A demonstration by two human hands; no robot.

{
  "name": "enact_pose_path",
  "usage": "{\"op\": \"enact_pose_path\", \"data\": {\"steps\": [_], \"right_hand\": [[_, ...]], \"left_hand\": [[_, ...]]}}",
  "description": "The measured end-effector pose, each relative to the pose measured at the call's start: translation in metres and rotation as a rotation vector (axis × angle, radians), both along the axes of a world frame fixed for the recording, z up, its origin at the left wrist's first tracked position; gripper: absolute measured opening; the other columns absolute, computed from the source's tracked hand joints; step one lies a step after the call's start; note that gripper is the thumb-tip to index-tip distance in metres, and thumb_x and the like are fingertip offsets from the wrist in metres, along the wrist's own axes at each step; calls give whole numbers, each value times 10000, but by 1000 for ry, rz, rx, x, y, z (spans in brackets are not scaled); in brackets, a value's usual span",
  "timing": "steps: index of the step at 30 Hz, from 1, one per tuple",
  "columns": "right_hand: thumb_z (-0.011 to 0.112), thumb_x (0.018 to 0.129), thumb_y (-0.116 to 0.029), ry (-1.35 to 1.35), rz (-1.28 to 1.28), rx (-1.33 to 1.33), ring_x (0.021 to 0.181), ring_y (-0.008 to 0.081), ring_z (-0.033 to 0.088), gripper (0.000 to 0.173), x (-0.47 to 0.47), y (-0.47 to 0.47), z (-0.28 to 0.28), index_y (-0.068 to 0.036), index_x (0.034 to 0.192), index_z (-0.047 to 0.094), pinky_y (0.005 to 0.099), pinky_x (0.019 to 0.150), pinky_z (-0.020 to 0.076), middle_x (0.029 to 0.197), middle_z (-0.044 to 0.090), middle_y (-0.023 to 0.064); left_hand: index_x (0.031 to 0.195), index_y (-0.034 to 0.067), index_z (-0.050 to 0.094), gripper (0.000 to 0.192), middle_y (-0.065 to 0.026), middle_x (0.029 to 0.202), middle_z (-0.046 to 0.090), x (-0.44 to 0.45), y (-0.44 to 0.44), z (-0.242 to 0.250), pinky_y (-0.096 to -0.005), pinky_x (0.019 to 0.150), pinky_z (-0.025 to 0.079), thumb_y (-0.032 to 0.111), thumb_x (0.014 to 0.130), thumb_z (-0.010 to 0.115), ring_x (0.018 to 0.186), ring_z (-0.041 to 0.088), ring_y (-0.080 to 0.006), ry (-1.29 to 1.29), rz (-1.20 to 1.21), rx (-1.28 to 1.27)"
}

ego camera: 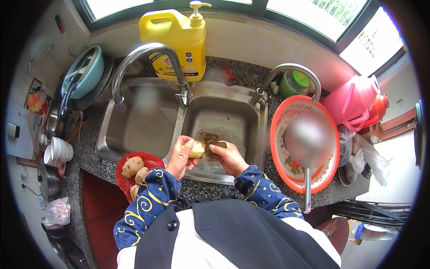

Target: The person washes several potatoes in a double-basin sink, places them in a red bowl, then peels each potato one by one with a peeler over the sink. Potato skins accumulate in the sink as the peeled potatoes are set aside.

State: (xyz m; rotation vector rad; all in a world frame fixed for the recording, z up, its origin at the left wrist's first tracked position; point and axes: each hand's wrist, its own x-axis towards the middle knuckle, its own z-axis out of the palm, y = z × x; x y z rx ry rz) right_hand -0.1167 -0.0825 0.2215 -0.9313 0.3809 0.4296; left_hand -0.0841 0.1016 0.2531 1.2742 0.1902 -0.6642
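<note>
My left hand [178, 158] grips a pale, largely peeled potato [197, 150] above the near side of the right sink basin [218, 107]. Against the potato's right end, my right hand [232, 160] holds a small dark, flat scraping tool [220, 144]; its exact kind is unclear. Below both hands, a clear plastic bag [231, 134] lies in the basin with brown peelings [209, 137] on it. Unpeeled potatoes [132, 167] sit in a red plastic bowl [121, 175] left of my left forearm, which hides part of them.
Two curved taps, left [144, 48] and right [287, 67], arch over the sink. A yellow pump jug [188, 40] and a red peeler [230, 76] stand or lie behind it. At right, a red-rimmed basin [274, 148] holds a long-handled metal pan [307, 188]. White bowls [62, 150] lie left.
</note>
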Motion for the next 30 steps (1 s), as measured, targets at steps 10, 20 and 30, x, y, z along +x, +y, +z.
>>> {"op": "enact_pose_path", "data": {"steps": [10,20,30], "right_hand": [[639,905,-243,-87,59,-39,972,107,554,292,3,16,7,-28,1095,586,264,886,436,1042,624,30],[659,884,-208,-44,31,115,1007,138,571,318,-5,10,-6,-4,1120,596,309,936,437,1079,630,48],[651,876,-166,8,-30,249,1034,175,587,289,-2,3,-18,7,1100,589,346,948,468,1085,632,70]], "left_hand": [[1003,132,529,277,11,792,560,-2,-7,-5,-199,390,363,348,885,656,547,485,-59,-124,149,93],[1004,115,478,242,-67,860,605,-1,6,-15,-207,361,342,338,932,539,493,486,-108,8,113,-115],[1003,108,479,224,-105,891,617,1,8,-14,-213,366,349,313,924,529,521,503,-138,113,101,-225]]}}
